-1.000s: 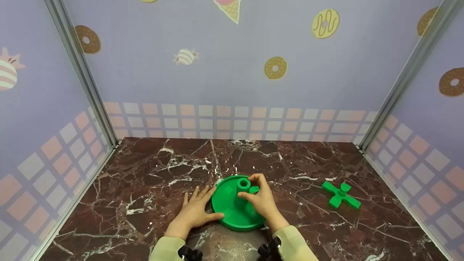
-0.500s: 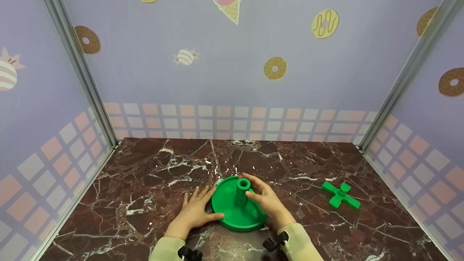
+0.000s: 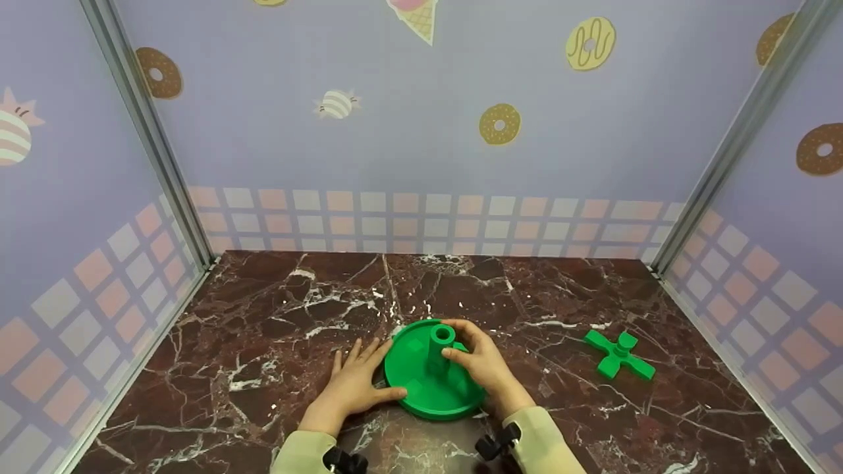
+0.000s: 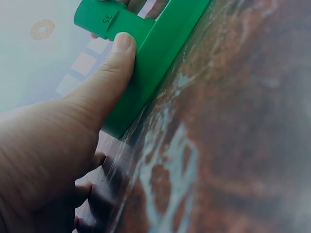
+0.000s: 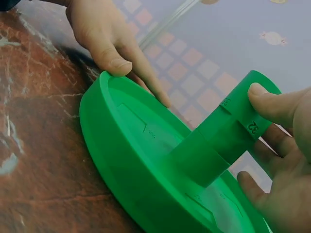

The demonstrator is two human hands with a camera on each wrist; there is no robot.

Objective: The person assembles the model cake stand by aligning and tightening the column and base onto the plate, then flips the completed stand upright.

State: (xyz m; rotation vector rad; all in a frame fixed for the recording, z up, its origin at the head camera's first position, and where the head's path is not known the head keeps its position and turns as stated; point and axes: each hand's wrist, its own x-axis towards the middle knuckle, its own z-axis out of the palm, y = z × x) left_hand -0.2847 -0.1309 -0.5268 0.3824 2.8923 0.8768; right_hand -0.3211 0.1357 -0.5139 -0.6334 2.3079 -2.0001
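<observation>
A round green dish (image 3: 411, 375) with a raised rim lies on the table, and a hollow green post (image 3: 440, 345) stands upright at its middle. The right hand (image 3: 487, 368) grips the post near its top from the right, with the thumb (image 5: 267, 99) on its near side and fingers partly hidden behind. Spread flat at the left edge, the left hand (image 3: 353, 387) rests on the table and touches the rim with its thumb (image 4: 114, 73) and index finger. Numbers are marked on the post (image 5: 209, 141).
To the right, a green cross-shaped piece (image 3: 616, 353) with a short central peg lies on the dark marbled table (image 3: 263, 316). Patterned panels (image 3: 421, 151) enclose the back and both sides. Small white specks are scattered behind the dish.
The right hand first shifted a little right around the post, its thumb moving to the post's right side, then came slightly back left. The left hand, dish and cross-shaped piece stayed put.
</observation>
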